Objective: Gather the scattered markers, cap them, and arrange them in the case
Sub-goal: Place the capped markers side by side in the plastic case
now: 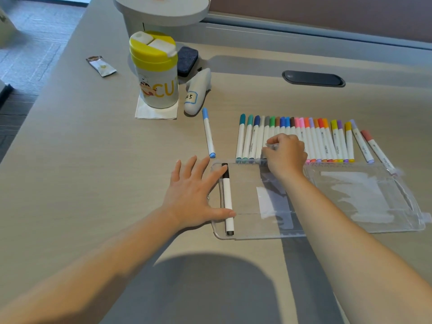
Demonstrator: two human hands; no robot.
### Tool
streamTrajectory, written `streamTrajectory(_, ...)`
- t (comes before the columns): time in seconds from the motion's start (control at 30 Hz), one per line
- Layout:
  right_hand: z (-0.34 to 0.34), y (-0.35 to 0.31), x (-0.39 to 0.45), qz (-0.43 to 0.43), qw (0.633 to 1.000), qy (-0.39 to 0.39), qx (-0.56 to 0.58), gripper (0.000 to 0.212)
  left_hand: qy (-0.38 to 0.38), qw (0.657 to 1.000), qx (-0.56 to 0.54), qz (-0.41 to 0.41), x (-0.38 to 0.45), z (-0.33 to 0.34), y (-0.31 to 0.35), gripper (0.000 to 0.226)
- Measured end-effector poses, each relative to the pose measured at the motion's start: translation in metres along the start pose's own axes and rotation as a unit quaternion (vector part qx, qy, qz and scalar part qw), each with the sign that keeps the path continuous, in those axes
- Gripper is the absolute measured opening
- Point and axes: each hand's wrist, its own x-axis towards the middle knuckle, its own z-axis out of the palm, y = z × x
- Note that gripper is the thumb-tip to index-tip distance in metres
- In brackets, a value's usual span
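Observation:
A clear plastic case (247, 230) lies open on the table, its lid (364, 197) spread to the right. One black-capped marker (227, 197) lies at the case's left end. My left hand (194, 195) rests flat and spread against the case's left edge, its thumb touching that marker. Several capped markers (322, 141) lie in a row just beyond the case. My right hand (285, 153) curls over the row's middle and pinches a grey-capped marker (266, 127). A light blue marker (208, 133) lies apart to the left. A dusty red marker (376, 148) lies slanted at the row's right end.
A yellow-lidded cup (155, 71) stands on a white napkin (154, 112) at the back left. Beside it lie a white device with a label (197, 92), a dark eraser (187, 60) and a snack wrapper (101, 65). A dark oval grommet (313, 78) sits in the table farther back.

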Motion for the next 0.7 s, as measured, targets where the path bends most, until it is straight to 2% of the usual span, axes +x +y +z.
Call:
streamTrajectory(0.27, 0.005, -0.009, 0.014, 0.017, 0.994, -0.013, -0.112, 0.046, 0.002, 1.0, -0.005, 0.004, 0.0, 0.0, 0.0, 0.118)
streamTrajectory(0.4, 0.003, -0.016, 0.019, 0.042, 0.99, -0.014, -0.134, 0.042, 0.005, 1.0, -0.001, 0.008, -0.001, 0.002, -0.001, 0.112)
streamTrajectory(0.47, 0.002, -0.017, 0.024, 0.091, 0.993, -0.017, -0.071, 0.037, 0.007, 1.0, -0.002, 0.007, -0.001, 0.002, -0.001, 0.111)
streamTrajectory(0.53, -0.005, -0.018, 0.025, 0.154, 0.986, -0.033, 0.057, 0.023, 0.008, 1.0, -0.001, 0.008, 0.0, 0.003, -0.001, 0.11)
streamTrajectory(0.57, -0.011, -0.019, 0.024, 0.183, 0.973, -0.047, 0.129, 0.017, 0.007, 1.0, -0.001, 0.009, 0.0, 0.003, -0.001, 0.11)
streamTrajectory(0.7, -0.033, -0.012, 0.007, 0.237, 0.902, -0.118, 0.341, 0.016, -0.008, 1.0, -0.004, 0.014, 0.002, 0.003, -0.001, 0.108)
